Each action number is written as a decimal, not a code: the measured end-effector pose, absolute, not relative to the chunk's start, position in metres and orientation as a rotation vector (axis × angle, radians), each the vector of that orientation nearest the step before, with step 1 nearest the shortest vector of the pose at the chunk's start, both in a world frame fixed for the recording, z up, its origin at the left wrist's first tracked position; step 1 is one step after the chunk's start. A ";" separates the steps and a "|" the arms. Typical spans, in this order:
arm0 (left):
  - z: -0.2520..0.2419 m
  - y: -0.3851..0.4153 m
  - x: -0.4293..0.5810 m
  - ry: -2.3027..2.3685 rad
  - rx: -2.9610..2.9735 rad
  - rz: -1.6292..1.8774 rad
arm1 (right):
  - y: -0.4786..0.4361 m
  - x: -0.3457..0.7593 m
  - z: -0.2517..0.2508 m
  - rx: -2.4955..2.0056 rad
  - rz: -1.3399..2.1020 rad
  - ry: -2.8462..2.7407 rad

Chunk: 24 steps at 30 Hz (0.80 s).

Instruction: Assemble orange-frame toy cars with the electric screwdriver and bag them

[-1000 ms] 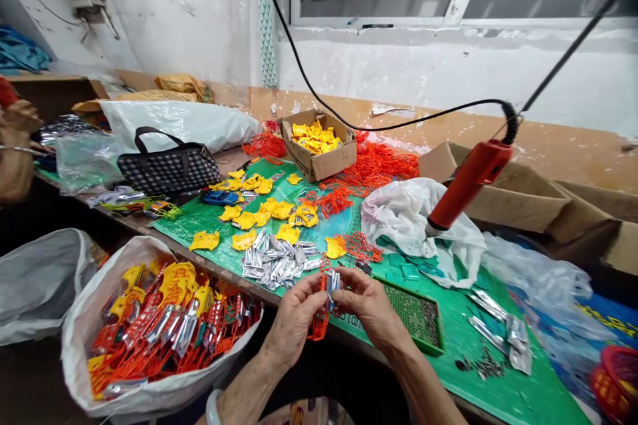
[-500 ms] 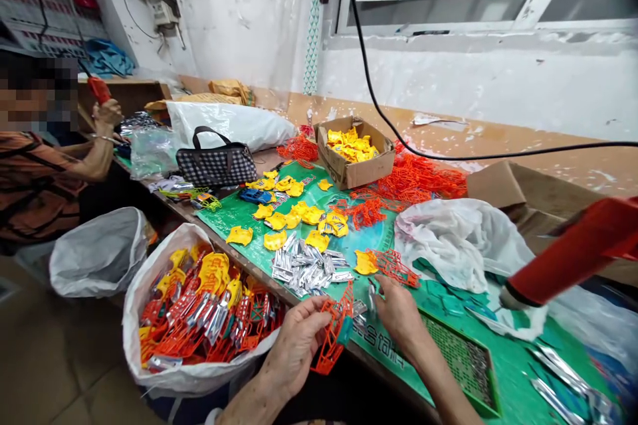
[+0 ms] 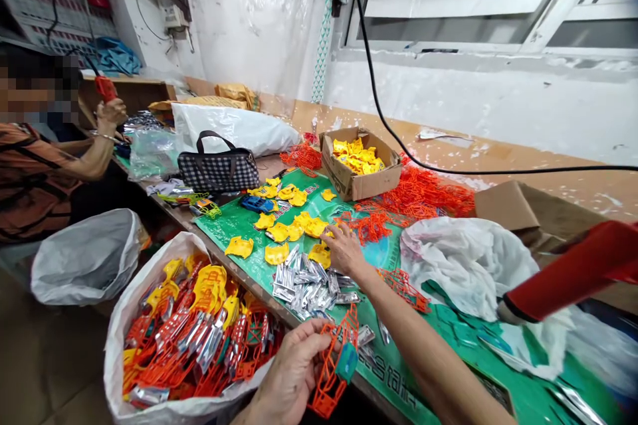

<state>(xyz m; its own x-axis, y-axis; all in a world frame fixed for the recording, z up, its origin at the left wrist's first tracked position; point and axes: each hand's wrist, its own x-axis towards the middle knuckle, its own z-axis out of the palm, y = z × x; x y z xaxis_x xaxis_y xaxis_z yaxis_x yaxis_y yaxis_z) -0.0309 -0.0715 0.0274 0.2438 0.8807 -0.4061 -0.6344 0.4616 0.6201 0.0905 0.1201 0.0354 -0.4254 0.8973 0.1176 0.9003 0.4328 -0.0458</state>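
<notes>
My left hand (image 3: pixel 294 368) pinches an orange plastic lattice frame (image 3: pixel 326 372) with a teal piece (image 3: pixel 347 363) attached, held by the table's front edge. My right hand (image 3: pixel 346 249) stretches across the table, its fingers apart and touching or just over the yellow molded plastic pieces (image 3: pixel 303 222); its palm hides some of them. Below that hand lies a heap of shiny silver strips (image 3: pixel 304 285). Another group of orange lattice frames (image 3: pixel 406 289) is partly behind my right forearm.
A white sack (image 3: pixel 117 345) full of assembled parts stands at the left front. A carton (image 3: pixel 369 186) holds yellow pieces. A red power tool (image 3: pixel 563 272) hangs at the right, near a white plastic bag (image 3: pixel 463 259). A checkered bag (image 3: pixel 219 169) sits farther back; a co-worker (image 3: pixel 44 172) is left.
My right hand has moved away from the near silver strips, forward and left to the yellow pieces. My left hand keeps holding the orange frame. The view has shifted slightly.
</notes>
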 end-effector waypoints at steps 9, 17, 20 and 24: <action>0.012 -0.062 -0.036 0.811 0.285 1.072 | 0.141 0.129 0.016 -1.832 -0.142 -2.524; 0.019 -0.058 -0.034 0.767 0.248 0.981 | 0.155 0.124 0.014 -1.990 -0.104 -2.350; 0.019 -0.058 -0.034 0.775 0.241 0.990 | 0.163 0.116 0.015 -1.958 -0.037 -2.372; 0.020 -0.056 -0.035 0.777 0.243 1.005 | 0.168 0.107 0.014 -1.943 0.119 -2.335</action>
<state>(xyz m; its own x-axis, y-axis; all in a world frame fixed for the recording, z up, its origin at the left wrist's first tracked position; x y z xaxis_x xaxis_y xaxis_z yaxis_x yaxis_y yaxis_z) -0.0346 -0.0556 0.0200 0.2994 0.8292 -0.4719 -0.6656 0.5359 0.5194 0.1075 0.1677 0.0140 -0.1800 0.9833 0.0281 0.9754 0.1822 -0.1245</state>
